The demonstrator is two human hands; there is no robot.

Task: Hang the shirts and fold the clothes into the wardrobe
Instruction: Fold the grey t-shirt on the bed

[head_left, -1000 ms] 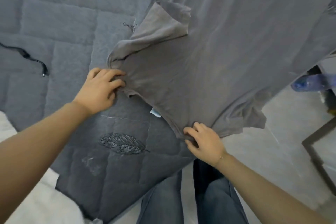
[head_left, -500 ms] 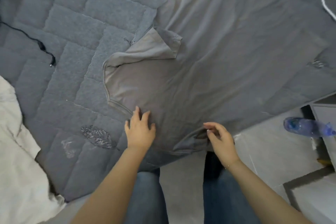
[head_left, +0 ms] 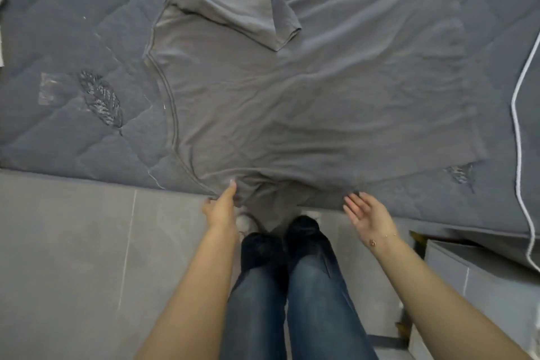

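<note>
A grey t-shirt lies spread flat on the dark grey quilted bed, neckline to the left and one sleeve folded over onto its body at the top. The near sleeve hangs over the bed's front edge. My left hand reaches to that hanging sleeve with straight fingers, its fingertip touching the cloth by the collar. My right hand hovers palm up with spread fingers just off the shirt's near edge, holding nothing.
The bed's front edge runs across the middle of the view, with grey tiled floor below it. A white cord runs down the bed at the right. A grey box-like piece of furniture stands at lower right. My legs stand by the bed.
The shirt has been laid flat on the bed. Both hands have let go of it and drawn back to the bed's near edge; the view has pulled back.
</note>
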